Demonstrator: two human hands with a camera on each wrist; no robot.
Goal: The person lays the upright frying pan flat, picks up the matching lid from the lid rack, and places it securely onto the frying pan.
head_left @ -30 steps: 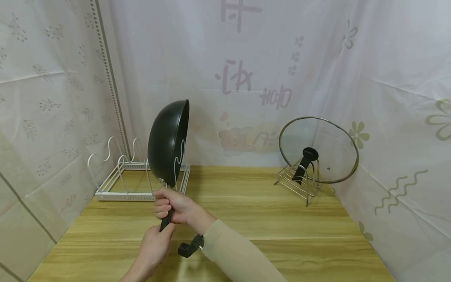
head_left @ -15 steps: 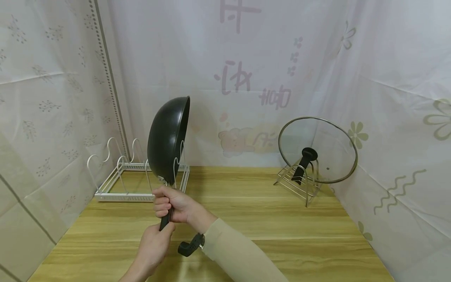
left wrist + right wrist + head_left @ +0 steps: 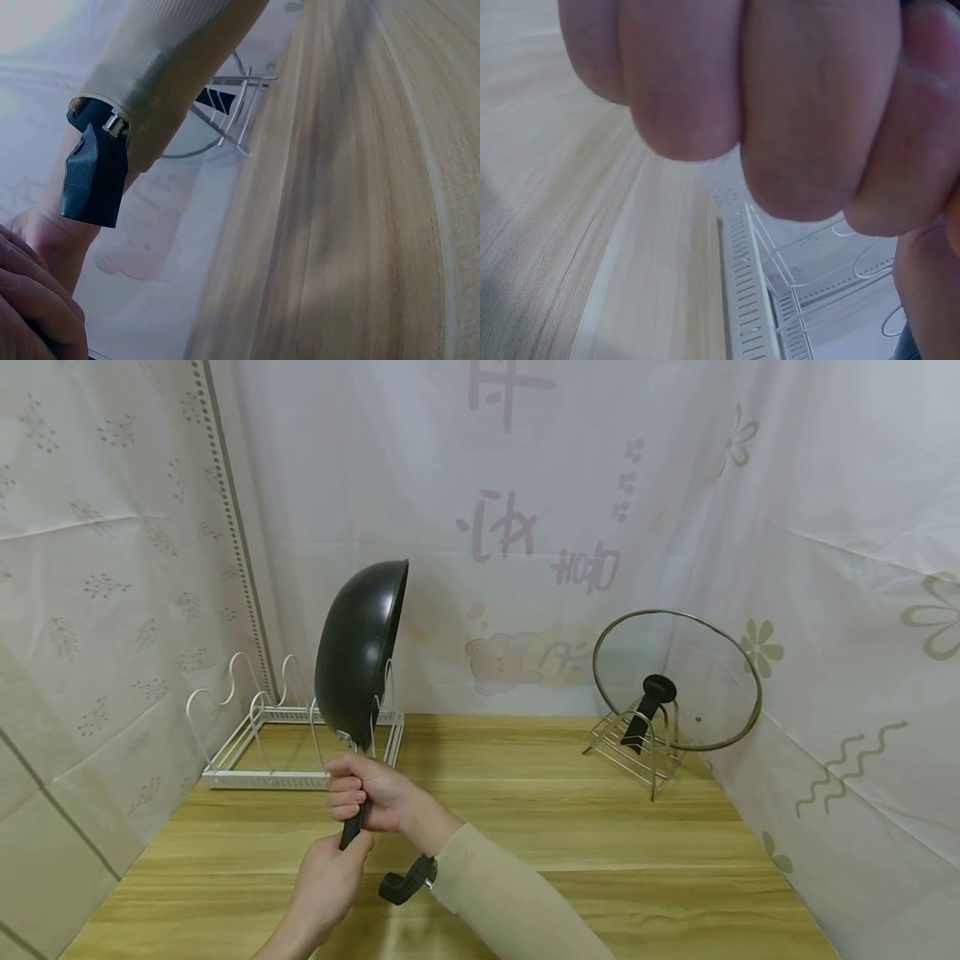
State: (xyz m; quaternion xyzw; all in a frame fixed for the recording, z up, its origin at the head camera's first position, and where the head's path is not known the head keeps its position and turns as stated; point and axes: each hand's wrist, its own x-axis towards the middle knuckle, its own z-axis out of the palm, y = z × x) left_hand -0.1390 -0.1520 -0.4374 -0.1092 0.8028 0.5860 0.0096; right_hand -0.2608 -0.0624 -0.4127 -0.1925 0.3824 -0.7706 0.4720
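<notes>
A black wok (image 3: 348,643) stands on its side among the wire dividers of a white rack (image 3: 262,782), its hollow side facing right. My right hand (image 3: 372,795) grips the black handle (image 3: 350,835) just below the wok's bowl, fingers curled round it. Lower down, toward the handle's end, my left hand (image 3: 330,878) holds it too, thumb along the top. Curled fingers (image 3: 802,112) of the right hand fill the top of the right wrist view. In the left wrist view, the left hand's fingers (image 3: 37,300) show at the lower left edge.
A glass lid (image 3: 705,668) with a black handle leans in a small wire stand (image 3: 637,767) at the back right. Printed curtains (image 3: 420,468) enclose the wooden table (image 3: 525,843) at the back and sides. A black wrist mount (image 3: 405,883) hangs below the right sleeve.
The wok's upper rim has risen a little and leaned slightly right. Both hands keep their hold on the handle, almost in place.
</notes>
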